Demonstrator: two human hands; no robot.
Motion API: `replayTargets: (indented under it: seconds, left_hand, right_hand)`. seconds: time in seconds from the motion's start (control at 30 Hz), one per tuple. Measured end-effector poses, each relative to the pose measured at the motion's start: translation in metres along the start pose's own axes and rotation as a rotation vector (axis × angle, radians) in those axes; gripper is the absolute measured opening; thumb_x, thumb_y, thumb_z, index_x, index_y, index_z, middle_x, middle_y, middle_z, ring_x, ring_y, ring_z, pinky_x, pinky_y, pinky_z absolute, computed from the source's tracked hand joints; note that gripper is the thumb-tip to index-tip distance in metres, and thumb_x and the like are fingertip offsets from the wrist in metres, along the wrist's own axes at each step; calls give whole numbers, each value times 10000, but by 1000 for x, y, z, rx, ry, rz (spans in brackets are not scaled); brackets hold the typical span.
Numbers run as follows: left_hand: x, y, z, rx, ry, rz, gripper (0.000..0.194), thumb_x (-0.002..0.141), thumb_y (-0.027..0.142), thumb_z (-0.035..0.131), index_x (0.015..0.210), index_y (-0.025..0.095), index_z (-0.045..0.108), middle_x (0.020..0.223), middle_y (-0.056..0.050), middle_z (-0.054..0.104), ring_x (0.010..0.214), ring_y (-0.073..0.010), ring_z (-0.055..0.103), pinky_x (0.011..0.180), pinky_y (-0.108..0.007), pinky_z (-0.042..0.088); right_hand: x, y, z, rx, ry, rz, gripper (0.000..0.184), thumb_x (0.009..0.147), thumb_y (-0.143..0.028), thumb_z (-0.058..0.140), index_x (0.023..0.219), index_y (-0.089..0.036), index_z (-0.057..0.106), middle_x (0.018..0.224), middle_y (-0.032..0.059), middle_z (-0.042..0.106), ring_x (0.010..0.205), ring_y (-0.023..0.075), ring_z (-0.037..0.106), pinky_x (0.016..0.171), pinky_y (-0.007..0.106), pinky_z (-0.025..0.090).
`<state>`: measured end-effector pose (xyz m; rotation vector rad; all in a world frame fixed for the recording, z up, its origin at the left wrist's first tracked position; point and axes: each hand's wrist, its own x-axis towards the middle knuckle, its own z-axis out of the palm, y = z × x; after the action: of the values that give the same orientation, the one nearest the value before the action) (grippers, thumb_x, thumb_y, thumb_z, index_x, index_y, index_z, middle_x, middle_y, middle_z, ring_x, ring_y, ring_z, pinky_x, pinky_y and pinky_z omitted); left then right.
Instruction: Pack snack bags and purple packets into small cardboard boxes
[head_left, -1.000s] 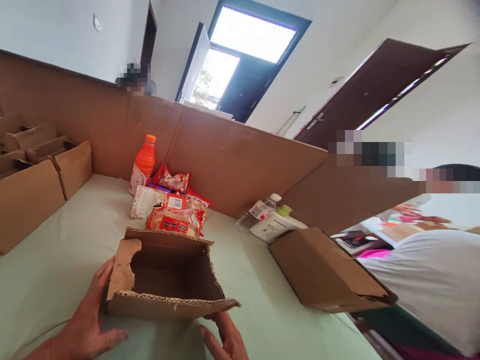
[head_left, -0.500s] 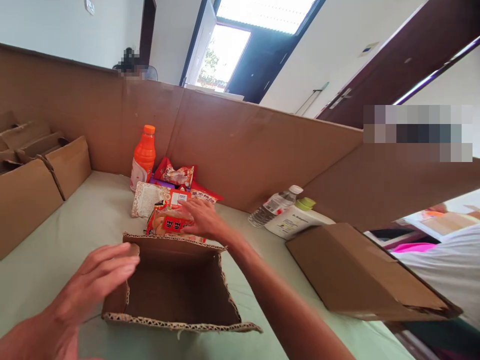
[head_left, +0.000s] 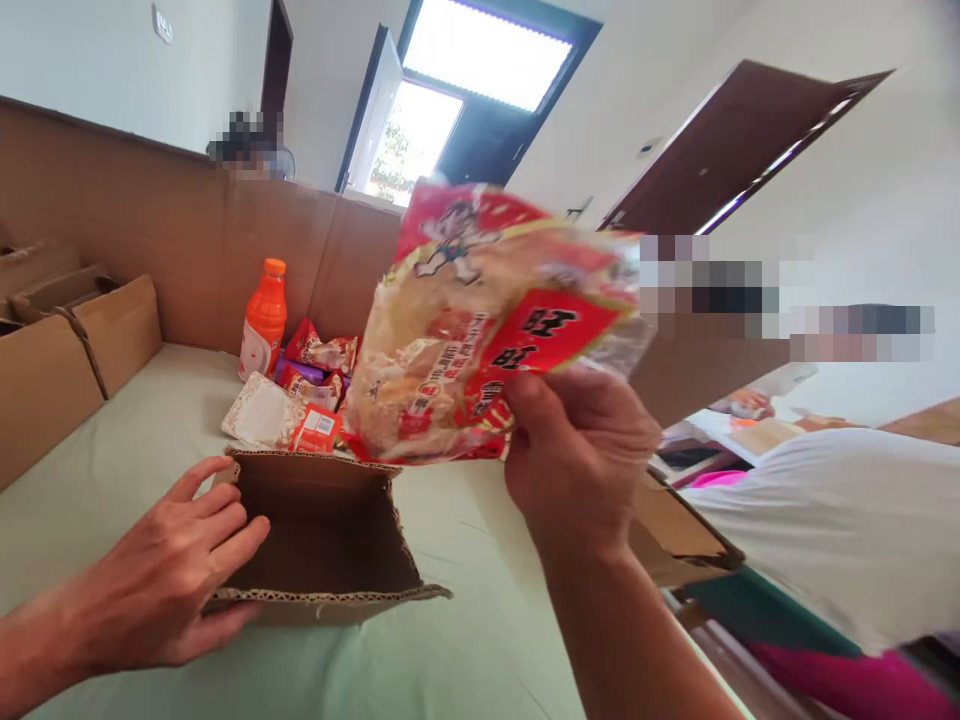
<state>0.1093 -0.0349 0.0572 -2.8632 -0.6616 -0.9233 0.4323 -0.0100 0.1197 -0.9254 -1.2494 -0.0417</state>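
My right hand (head_left: 581,450) is closed on the lower right part of a red and clear snack bag (head_left: 450,340), holding it up to the right above an open cardboard box (head_left: 319,480). Through the plastic, pale round crackers show, slightly blurred. My left hand (head_left: 187,565) grips the box's left side, fingers over the edge and thumb low at the near corner. The box's inside is dark, with nothing visible in it. Just behind it lie a cream and red packet (head_left: 266,410) and several small red and purple snack packs (head_left: 326,352).
An orange bottle (head_left: 264,315) stands behind the packs. More open cardboard boxes (head_left: 120,330) are at the left. Cardboard panels (head_left: 180,240) wall the back of the green-covered table (head_left: 480,600). At the right are another box (head_left: 675,530) and a person in a pale shirt (head_left: 832,530).
My right hand has lifted the snack bag from the pile and brought it up to the right. My left hand has closed on the box's side. The view has turned right.
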Motion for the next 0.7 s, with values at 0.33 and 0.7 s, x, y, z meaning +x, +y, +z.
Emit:
replayTargets:
  seconds: [0.33,0.7]
  left_hand:
    - [-25,16,1,154,64,-86,74,863,254,612,811,204,599,793,-49,678,805,-260,643,974,-527,446]
    - [-38,11,15,-50,161,-80,89,907,100,604,897,188,611,889,-33,671,993,-215,629,997,-406,485]
  right_hand:
    - [-47,-58,14,-246,-813,-519,261,996,-131,502,822,-194,686,758,11,728,651,122,606,658,272,450]
    - [-64,-41,64,-608,-1810,-335,138,847,-106,680,851,-203,778,803,44,777,674,179,666,566,280,355]
